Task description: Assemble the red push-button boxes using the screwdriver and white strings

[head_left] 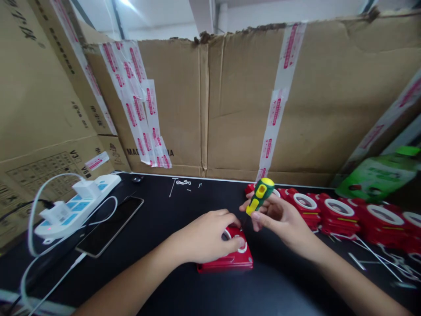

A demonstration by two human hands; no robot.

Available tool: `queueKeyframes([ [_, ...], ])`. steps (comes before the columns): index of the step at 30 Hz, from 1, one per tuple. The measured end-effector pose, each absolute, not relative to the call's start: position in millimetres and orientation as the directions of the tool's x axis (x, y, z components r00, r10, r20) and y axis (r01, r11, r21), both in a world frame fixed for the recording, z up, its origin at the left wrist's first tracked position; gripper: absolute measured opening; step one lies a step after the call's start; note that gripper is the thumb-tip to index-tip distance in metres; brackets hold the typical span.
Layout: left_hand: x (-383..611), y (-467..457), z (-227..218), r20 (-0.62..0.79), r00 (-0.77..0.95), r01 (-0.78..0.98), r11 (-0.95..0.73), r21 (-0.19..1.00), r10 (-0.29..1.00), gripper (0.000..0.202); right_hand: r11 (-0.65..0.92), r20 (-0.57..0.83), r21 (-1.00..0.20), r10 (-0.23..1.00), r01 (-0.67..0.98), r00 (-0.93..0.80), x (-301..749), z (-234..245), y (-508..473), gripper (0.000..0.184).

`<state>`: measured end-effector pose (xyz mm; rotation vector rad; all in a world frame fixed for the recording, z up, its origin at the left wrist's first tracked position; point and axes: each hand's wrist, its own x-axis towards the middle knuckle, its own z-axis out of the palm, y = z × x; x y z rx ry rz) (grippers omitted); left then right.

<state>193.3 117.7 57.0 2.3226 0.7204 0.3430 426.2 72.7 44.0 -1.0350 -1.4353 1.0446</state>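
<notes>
My left hand (219,237) is closed over a red plastic case (226,262) with white rings, lying flat on the black table. Its thumb presses near one ring, and its fingers wrap over the far edge. In my right hand (279,215) is a screwdriver (261,195) with a green and yellow handle, tilted, held between thumb and fingers. The screwdriver's shaft points down toward the right far corner of the case. Blur hides whether the tip touches a screw there.
Several red cases (338,215) with white rings stand in a row at the right, white strips (378,259) before them. A green bottle (378,175) lies behind. At left are a phone (112,226) and a power strip (79,204) with cables. Cardboard walls (237,109) enclose the table.
</notes>
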Motion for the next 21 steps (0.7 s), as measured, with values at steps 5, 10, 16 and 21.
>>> queueKeyframes([
  [5,191.8,118.4,50.9,0.064,0.802,0.371,-0.578,0.727,0.594,0.030,0.268,0.255,-0.958,0.958,0.099,-0.128,425.9,42.1,68.8,0.031],
  [10,192.8,123.4,45.1,0.093,0.792,0.340,-0.563,0.754,0.603,0.034,0.196,0.194,-0.976,0.980,0.095,-0.035,422.5,43.7,68.8,0.039],
  [16,191.1,124.0,42.6,0.086,0.790,0.343,-0.554,0.759,0.607,0.033,0.253,0.235,-0.958,0.963,0.137,-0.134,429.6,48.4,68.6,0.032],
  [21,189.4,122.9,41.7,0.116,0.792,0.328,-0.578,0.747,0.599,0.030,0.221,0.222,-0.968,0.975,0.117,-0.006,423.5,42.8,70.6,0.039],
])
